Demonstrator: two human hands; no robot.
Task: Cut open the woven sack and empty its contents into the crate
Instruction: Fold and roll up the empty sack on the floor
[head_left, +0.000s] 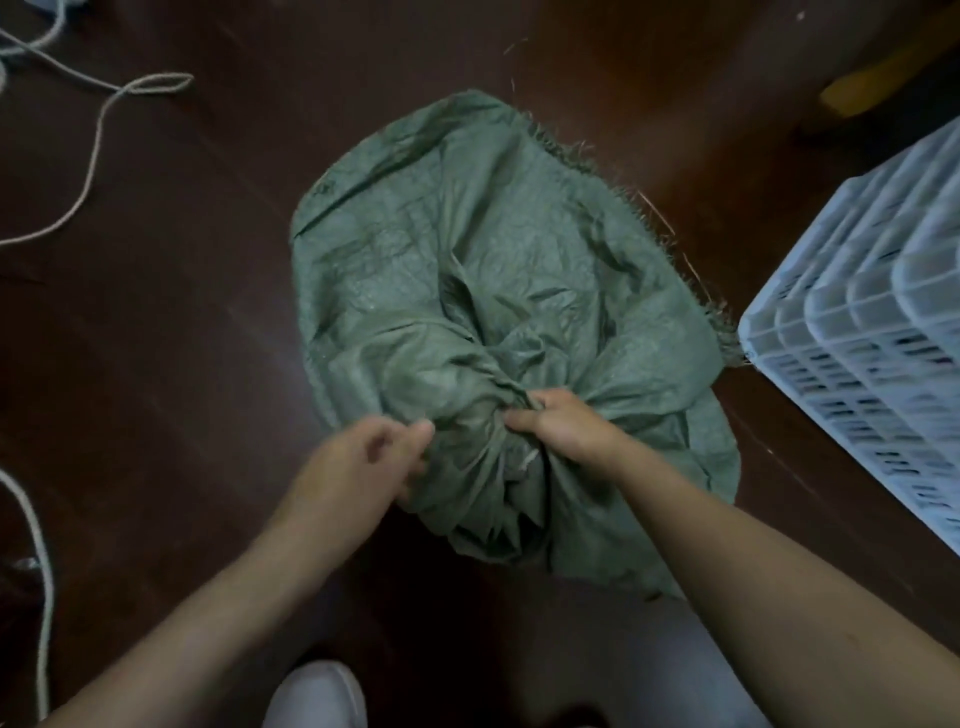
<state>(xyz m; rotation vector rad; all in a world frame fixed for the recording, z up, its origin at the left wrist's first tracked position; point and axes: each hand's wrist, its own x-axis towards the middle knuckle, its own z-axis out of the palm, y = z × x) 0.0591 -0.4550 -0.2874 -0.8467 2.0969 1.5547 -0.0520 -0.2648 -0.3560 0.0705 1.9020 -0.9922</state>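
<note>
A green woven sack (467, 270) lies crumpled on the dark wooden floor, with a frayed edge along its right side. Its near end is bunched into a gathered neck. My right hand (561, 426) is closed around that bunched neck. My left hand (369, 457) is at the left side of the neck, its fingers curled and pinching the fabric there. A white plastic crate (872, 338) with slotted walls stands to the right of the sack. What the sack holds is hidden.
A pale rope (98, 135) loops across the floor at the upper left, and more rope (36, 551) runs down the left edge. A white shoe (317, 696) shows at the bottom centre. A yellow object (883, 88) sits at the upper right.
</note>
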